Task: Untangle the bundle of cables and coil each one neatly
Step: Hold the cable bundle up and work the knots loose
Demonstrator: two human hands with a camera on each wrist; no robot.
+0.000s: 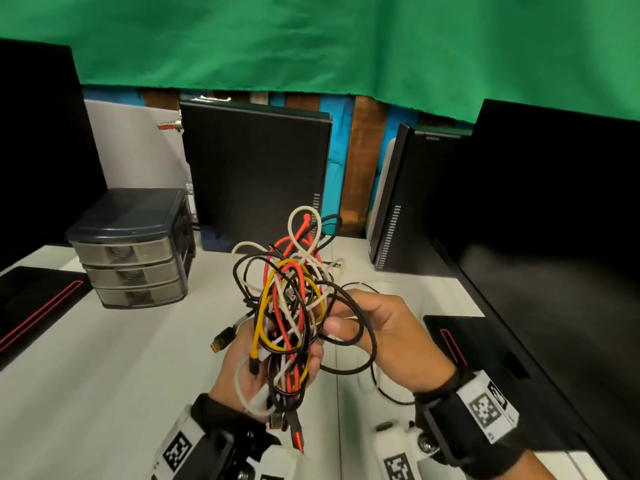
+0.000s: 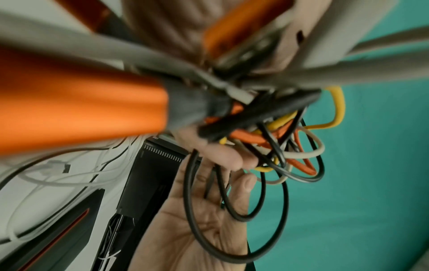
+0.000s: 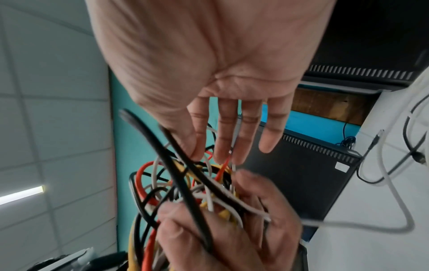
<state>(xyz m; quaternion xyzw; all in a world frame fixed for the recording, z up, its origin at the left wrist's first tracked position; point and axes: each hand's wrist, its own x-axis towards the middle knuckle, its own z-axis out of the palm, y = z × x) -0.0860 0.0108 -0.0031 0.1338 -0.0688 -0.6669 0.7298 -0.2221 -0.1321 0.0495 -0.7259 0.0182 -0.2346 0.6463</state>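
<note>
Backdrop: we see a wide green cloth (image 1: 311,39) hanging across the far side, above everything else.
Table: a white tabletop (image 1: 121,358) runs from near to far beneath our hands.
Monitors: a large black screen (image 1: 554,220) fills the right side, and a second black screen (image 1: 38,140) stands at the far left.
Computer cases: one upright black computer case (image 1: 256,171) stands at the far middle of the table, and a second black case (image 1: 398,209) stands to its right, apart from it.
Drawer unit: a small grey plastic unit of three clear drawers (image 1: 131,251) sits on the table at the left, nearer than the middle case.
Bundle: the tangled bundle of red, yellow, white and black cables (image 1: 291,292) is held up above the middle of the table, between our two hands.
Left hand: our left hand (image 1: 256,368) is palm up with fingers curled round the lower part of the bundle, gripping it; plug ends hang down past the wrist.
Right hand: our right hand (image 1: 384,334) touches the bundle's right side, thumb and forefinger pinching a loop of thin black cable (image 1: 360,341); its other fingers are nearly straight.
Loose cables: thin white and black cables (image 3: 392,183) lie on the table at the right, apart from the bundle.
</note>
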